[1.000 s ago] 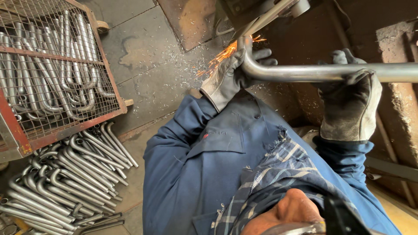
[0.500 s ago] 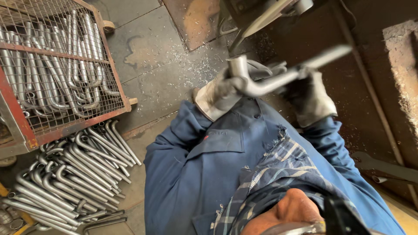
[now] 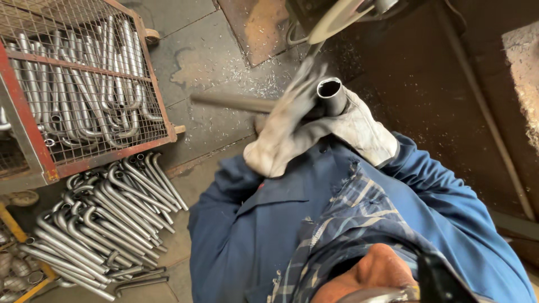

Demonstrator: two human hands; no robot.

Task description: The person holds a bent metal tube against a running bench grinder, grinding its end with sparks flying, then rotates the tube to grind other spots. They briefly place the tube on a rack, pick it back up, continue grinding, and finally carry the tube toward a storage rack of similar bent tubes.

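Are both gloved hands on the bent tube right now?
Touching. The head view shows the left hand and the right hand, both gloved, wrapped around the bent tube just below its open end, with no gap visible.

One bent steel tube [image 3: 314,100] seen held, open end up. Two gloved hands counted: left hand [image 3: 281,137], right hand [image 3: 359,126], both closed on tube, blurred. One red wire-mesh cage cart [image 3: 33,146] seen; bent tubes inside [image 3: 84,84] too many and too overlapped for exact count, well over a dozen. One loose pile of bent tubes [image 3: 106,219] on floor, several dozen, exact number not countable. One rusty steel plate [image 3: 258,28] noted on floor. One yellow frame corner [image 3: 22,241] seen at lower left edge.
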